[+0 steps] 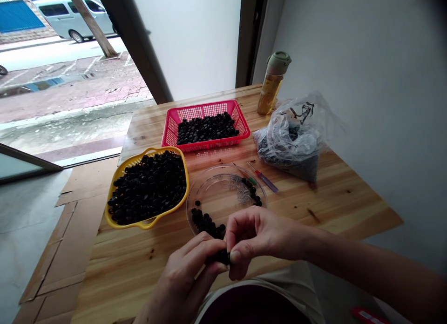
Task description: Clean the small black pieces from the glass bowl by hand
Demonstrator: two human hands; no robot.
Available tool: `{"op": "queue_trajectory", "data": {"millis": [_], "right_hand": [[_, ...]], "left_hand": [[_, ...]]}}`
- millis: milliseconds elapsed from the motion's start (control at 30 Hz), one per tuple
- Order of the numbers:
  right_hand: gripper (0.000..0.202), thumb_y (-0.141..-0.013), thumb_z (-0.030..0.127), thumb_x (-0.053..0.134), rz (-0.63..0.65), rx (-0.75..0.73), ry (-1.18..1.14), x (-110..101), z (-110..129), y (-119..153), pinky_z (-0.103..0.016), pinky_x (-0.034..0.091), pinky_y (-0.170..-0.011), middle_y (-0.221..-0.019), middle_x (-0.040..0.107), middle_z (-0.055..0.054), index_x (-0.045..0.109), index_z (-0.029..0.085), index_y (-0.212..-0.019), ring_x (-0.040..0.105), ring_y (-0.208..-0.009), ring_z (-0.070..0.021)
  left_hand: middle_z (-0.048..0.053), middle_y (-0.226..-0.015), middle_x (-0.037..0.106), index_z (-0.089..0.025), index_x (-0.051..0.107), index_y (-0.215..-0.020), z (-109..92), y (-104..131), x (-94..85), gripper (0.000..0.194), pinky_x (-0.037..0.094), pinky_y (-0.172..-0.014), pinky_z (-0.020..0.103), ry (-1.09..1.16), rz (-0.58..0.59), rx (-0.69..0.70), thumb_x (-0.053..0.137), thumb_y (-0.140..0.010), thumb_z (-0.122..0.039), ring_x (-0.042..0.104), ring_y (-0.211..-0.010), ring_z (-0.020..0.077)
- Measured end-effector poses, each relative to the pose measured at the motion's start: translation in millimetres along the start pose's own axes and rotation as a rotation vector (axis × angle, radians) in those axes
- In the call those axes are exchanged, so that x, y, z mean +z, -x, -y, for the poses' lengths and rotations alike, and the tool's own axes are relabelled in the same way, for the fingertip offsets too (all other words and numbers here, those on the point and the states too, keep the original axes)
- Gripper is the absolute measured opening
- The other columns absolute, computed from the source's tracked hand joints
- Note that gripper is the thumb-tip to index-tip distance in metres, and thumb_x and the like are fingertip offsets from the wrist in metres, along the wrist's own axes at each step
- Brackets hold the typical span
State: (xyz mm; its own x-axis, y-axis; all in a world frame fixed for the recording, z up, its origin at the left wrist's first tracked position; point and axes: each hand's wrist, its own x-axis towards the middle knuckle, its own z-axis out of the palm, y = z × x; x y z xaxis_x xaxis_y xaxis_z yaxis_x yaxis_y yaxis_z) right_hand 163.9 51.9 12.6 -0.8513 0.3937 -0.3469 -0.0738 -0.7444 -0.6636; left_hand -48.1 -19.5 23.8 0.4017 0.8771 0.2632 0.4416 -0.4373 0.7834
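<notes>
Close to the table's front edge, my left hand [190,268] is closed around a small black part [223,256], held between thumb and fingers. My right hand [249,240] pinches the same part from the other side, so the fingertips of both hands meet. The part's exact kind is mostly hidden by the fingers. Just beyond my hands lies a round clear plastic tray [190,198]. Small black round pieces [206,221] line its near left side, more black pieces [252,191] its right side, and a heap of thin silvery pins [240,189] lies between.
A yellow basket [186,175] full of black ring-like parts stands left; a red basket [244,128] with black discs stands behind. To the right are a screwdriver [267,180], a green-handled tool [251,180], a filled plastic bag [293,142] and a drink bottle [272,84].
</notes>
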Motion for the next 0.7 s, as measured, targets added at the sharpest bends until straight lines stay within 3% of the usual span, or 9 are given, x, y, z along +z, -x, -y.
{"op": "queue_trajectory", "data": {"millis": [333,700], "right_hand": [[0.045,-0.064,0.041,0.099,-0.024,0.021,0.02,-1.2,3.4,0.5,-0.026,0.062,-0.068,-0.065,0.076,0.001,0.067,0.013,-0.078,0.076,-0.064,-0.0122],[0.042,-0.073,0.043,0.093,-0.076,-0.084,0.037,1.5,-2.6,3.6,-0.025,0.059,-0.067,-0.067,0.075,0.002,0.064,0.015,-0.082,0.073,-0.058,-0.0106]], "left_hand": [[-0.002,-0.085,0.069,-0.026,0.07,-0.112,2.2,-0.9,2.6,0.017,0.052,-0.069,0.013,0.012,-0.004,-0.006,0.06,-0.102,-0.017,0.068,-0.073,0.0107],[0.002,-0.092,0.07,-0.025,0.065,-0.12,2.7,-0.8,10.6,0.028,0.056,-0.073,0.018,0.027,-0.046,0.004,0.057,-0.099,-0.008,0.069,-0.08,0.0147]]}}
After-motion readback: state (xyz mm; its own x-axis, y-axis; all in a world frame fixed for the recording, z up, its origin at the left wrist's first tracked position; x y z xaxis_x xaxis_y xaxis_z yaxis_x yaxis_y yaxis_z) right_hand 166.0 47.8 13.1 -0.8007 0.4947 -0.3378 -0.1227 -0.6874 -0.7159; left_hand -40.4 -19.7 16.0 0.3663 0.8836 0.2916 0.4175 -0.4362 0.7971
